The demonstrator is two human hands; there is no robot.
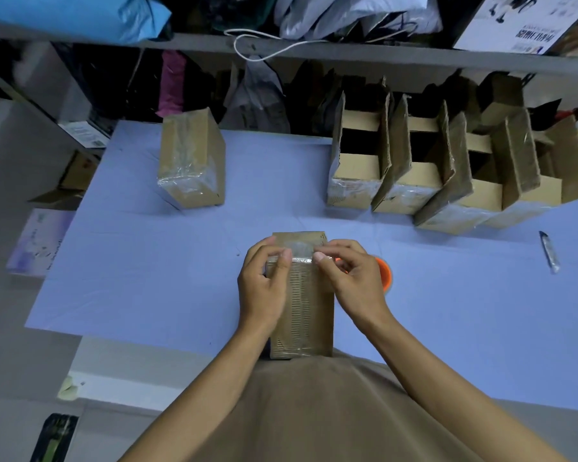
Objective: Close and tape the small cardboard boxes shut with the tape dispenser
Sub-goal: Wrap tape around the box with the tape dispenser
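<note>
The fingers [282, 258] of the left hand [264, 285] were curled round the left edge of a small cardboard box [302, 305], its thumb pressed flat on the top face beside a strip of clear tape [297, 250] that lay across the box's far end, while the right hand [351, 278] had its thumb and forefinger drawn together, pinching the right end of that same strip against the box top. The box stood lengthwise at the near middle of the pale blue table [147, 268], its near end touching the person's tan shirt [331, 411]. Just to the right of the box, mostly hidden behind the right hand, an orange tape dispenser [384, 273] showed only as a curved orange edge; whether the hand touched it could not be told. Far to the left on the table stood a closed box [191, 165] wrapped across its top and near end in glossy tape. Far to the right a row of open boxes [431, 168] stood touching one another, flaps upright, their near faces already taped. Near the right edge of the table, well apart from the hands, lay a slim silvery tool [549, 251], too small to identify. Beyond the table a grey shelf [347, 58] carried bags and a white cord
</note>
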